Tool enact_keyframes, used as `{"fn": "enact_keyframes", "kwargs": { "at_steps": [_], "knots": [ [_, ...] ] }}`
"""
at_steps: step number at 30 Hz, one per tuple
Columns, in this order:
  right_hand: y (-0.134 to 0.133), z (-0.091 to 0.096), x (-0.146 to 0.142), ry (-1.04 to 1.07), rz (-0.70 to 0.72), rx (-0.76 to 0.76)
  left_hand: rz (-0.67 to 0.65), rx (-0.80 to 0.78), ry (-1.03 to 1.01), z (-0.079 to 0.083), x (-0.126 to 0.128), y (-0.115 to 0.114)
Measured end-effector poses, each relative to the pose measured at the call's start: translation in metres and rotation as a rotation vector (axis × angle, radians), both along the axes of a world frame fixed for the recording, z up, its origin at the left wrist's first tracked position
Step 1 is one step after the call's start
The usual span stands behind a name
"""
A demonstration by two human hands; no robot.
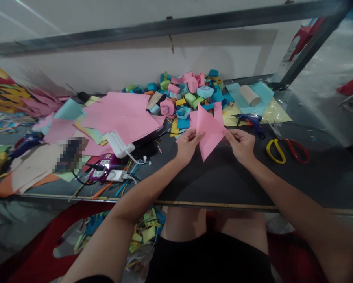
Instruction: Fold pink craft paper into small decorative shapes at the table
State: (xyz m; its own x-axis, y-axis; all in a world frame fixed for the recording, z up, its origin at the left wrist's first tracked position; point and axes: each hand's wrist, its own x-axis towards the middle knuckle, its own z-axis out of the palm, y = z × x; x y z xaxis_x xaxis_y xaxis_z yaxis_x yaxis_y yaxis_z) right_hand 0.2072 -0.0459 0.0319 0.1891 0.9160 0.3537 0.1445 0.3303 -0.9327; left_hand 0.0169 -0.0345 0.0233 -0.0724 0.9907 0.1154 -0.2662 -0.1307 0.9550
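From where I watch, the pink paper is a plain, even-coloured piece with straight edges, held just above the dark surface. I see its broad face turned toward my camera, one sharp corner pointing away, another pointing back toward the near edge, and a third out to the right. The left hand pinches its left edge and the right hand its right corner. I can't tell how many layers it has.
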Motion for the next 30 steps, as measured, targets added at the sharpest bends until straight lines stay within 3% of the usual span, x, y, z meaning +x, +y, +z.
{"fn": "enact_keyframes", "kwargs": {
  "at_steps": [3,9,16,30],
  "knots": [
    [0.001,-0.002,0.002,-0.01,0.031,0.01,-0.045,-0.04,-0.059,0.004,-0.001,0.0],
    [0.004,-0.001,0.007,0.005,0.194,-0.079,0.045,-0.224,-0.156,0.012,-0.008,0.006],
    [0.006,0.0,0.011,-0.016,0.284,-0.129,-0.083,-0.204,-0.179,0.017,-0.015,0.01],
    [0.007,0.001,0.014,-0.078,0.307,-0.178,0.003,-0.24,-0.237,0.022,-0.016,0.014]
  ]
}}
